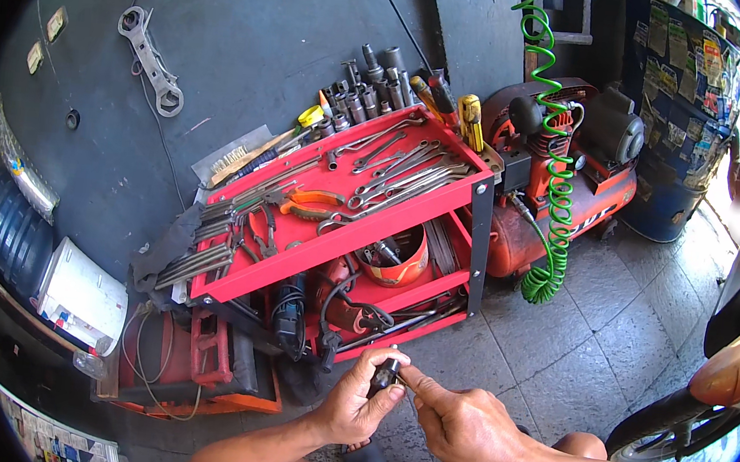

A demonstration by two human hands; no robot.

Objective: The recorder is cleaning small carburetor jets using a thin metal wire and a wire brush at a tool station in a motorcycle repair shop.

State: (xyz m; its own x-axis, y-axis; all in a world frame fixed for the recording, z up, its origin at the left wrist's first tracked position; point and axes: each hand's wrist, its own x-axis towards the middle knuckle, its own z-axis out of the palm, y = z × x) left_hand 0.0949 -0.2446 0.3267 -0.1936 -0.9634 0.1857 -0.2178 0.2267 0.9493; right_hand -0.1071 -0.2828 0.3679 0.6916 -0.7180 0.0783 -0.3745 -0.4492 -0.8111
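My left hand is closed round a small black cylindrical part, held between the thumb and fingers. What kind of part it is cannot be made out. My right hand meets it from the right, its index fingertip against the part's edge and its other fingers curled under. Whether a small piece sits in the right fingers is hidden. Both hands are in front of a red tool trolley, whose top holds several wrenches, orange-handled pliers and sockets.
Right of the trolley stands a red air compressor with a coiled green hose hanging down. A motorcycle wheel is at the lower right, before a dark drum. A white container stands at the left.
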